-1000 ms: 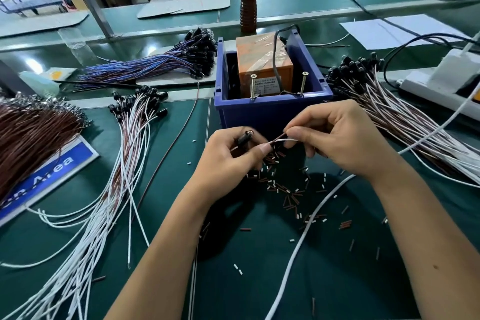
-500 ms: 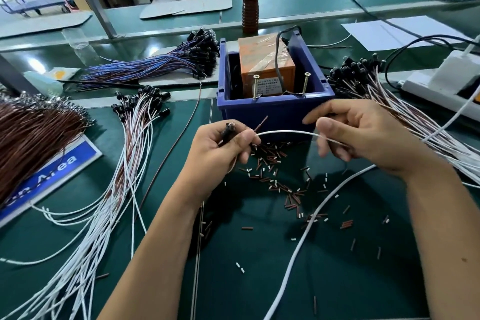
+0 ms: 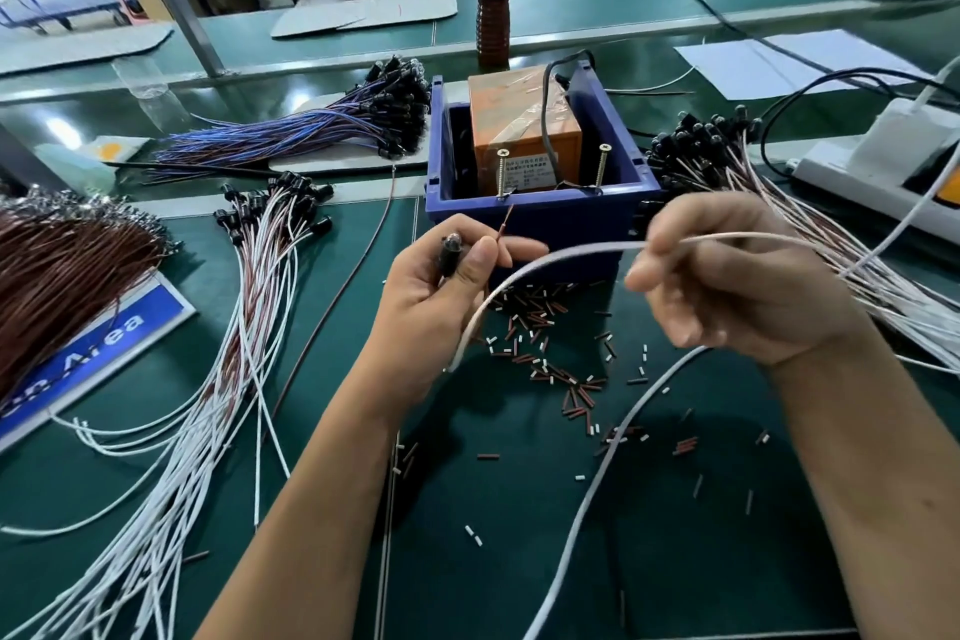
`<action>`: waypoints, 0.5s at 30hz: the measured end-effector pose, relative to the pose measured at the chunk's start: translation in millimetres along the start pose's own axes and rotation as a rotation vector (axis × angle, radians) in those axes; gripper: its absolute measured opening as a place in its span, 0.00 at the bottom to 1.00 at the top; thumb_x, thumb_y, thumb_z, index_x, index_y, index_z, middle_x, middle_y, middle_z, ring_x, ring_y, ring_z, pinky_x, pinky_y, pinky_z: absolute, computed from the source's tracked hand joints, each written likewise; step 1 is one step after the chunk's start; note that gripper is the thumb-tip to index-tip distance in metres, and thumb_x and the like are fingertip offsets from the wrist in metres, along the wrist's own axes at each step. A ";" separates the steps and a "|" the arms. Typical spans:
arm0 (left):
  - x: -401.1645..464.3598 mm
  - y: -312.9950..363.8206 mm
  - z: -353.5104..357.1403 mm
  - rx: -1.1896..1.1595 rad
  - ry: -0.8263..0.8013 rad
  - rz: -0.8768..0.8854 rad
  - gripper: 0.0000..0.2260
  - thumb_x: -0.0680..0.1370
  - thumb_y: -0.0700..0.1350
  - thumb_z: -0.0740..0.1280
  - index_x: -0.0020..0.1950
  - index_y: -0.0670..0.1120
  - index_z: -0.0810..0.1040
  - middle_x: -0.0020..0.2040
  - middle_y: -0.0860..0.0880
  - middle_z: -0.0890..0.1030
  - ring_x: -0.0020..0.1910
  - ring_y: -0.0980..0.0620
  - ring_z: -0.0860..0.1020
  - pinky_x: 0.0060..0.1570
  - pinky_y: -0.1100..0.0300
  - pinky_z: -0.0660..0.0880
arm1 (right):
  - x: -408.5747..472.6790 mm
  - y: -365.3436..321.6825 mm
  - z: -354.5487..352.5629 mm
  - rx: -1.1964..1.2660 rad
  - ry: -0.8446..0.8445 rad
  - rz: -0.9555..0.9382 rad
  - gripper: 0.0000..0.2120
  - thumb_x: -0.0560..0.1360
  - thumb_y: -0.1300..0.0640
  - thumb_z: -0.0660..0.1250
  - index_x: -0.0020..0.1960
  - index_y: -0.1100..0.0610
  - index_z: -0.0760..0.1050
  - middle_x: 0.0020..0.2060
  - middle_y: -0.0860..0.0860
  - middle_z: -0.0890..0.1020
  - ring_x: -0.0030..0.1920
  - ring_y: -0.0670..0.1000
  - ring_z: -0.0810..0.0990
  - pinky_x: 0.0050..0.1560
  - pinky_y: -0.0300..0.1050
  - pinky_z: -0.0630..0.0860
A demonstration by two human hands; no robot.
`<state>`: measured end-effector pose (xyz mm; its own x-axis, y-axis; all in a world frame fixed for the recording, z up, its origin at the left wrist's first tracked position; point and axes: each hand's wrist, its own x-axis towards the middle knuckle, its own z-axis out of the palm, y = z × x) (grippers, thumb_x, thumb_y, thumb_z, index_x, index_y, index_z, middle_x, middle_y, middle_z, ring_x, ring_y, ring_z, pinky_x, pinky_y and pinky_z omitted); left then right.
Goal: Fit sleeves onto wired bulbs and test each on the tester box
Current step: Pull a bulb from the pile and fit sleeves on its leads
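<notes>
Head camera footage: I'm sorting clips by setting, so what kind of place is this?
Probably a factory assembly bench: bundles of wired bulbs, scattered sleeves on green matting, and a tester box in a blue bin.

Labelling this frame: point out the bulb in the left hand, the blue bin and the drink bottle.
bulb (image 3: 451, 244), head view, on its glass tip.
blue bin (image 3: 540, 218), head view, on its front wall.
drink bottle (image 3: 493, 18), head view, on its dark lower body.

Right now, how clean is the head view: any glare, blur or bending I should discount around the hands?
Head view: sharp on the left hand gripping the bulb; slight motion blur on the white wire pinched by the right hand; lamp glare on the glossy strip of the bench at far left; wide-angle bending curves the far edges; forearm shadows darken the mat below the hands.
</notes>
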<state>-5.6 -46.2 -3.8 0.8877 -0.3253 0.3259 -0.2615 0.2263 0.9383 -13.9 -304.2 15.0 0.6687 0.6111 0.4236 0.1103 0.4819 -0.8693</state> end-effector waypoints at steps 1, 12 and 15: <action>-0.2 0.8 1.4 -0.005 -0.003 0.011 0.11 0.86 0.43 0.59 0.46 0.48 0.76 0.60 0.40 0.84 0.22 0.58 0.62 0.24 0.67 0.61 | 3.0 2.4 3.1 -0.036 0.033 0.071 0.09 0.82 0.54 0.68 0.57 0.56 0.83 0.49 0.56 0.88 0.35 0.49 0.87 0.28 0.32 0.76; -2.5 -4.9 12.5 -0.024 -0.018 -0.081 0.08 0.85 0.38 0.60 0.49 0.36 0.76 0.41 0.52 0.87 0.26 0.62 0.77 0.25 0.71 0.70 | 30.2 48.6 31.7 -0.472 0.103 0.546 0.17 0.85 0.51 0.61 0.49 0.62 0.82 0.36 0.59 0.87 0.28 0.52 0.83 0.25 0.38 0.75; -1.1 -4.3 8.2 -0.068 0.034 -0.126 0.13 0.85 0.41 0.62 0.50 0.33 0.80 0.36 0.49 0.83 0.23 0.63 0.71 0.23 0.70 0.65 | 27.7 43.2 29.0 -0.484 0.084 0.583 0.15 0.83 0.50 0.66 0.52 0.61 0.83 0.40 0.59 0.87 0.31 0.53 0.84 0.26 0.39 0.77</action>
<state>-8.5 -54.4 -7.3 0.9245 -0.3238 0.2010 -0.1220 0.2481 0.9610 -12.0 -248.2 -3.5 0.7687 0.6235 -0.1422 0.0192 -0.2448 -0.9694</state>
